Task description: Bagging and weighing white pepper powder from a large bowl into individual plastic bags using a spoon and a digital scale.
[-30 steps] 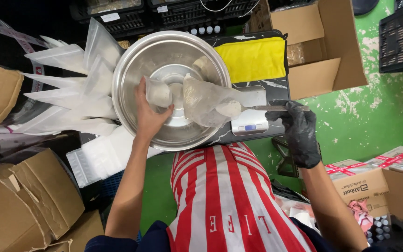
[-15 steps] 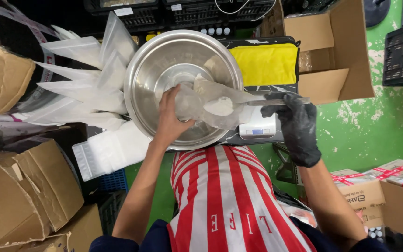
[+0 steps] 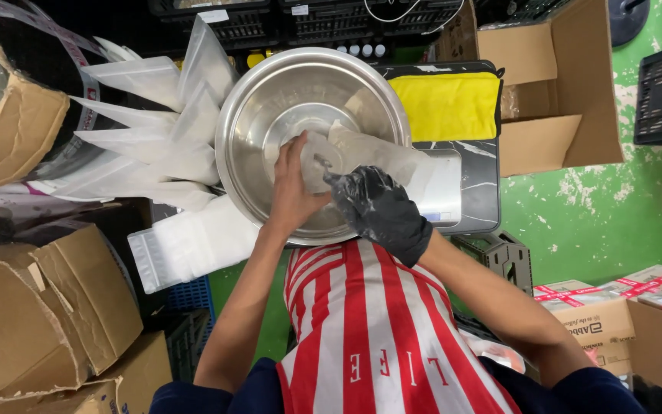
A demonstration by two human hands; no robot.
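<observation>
My bare left hand (image 3: 291,195) reaches into a large steel bowl (image 3: 240,115) and grips the mouth of a clear plastic bag (image 3: 392,157) holding some white powder. My right hand (image 3: 377,208), in a black glove, sits right beside it at the bowl's near rim, with its fingertips pinching the same bag. The bag's body stretches right, over the bowl's rim and onto a small white scale (image 3: 447,192). No spoon is visible.
A yellow cloth (image 3: 446,103) lies on the black marbled board (image 3: 486,195) behind the scale. Several clear bags (image 3: 147,146) fan out left of the bowl, with flat zip bags (image 3: 193,241) below. An open cardboard box (image 3: 553,84) stands right; torn boxes (image 3: 40,307) sit left.
My gloved right hand has moved left from beside the scale to the bag's mouth at the bowl. The metal spoon it held is no longer seen. The bag now lies flatter.
</observation>
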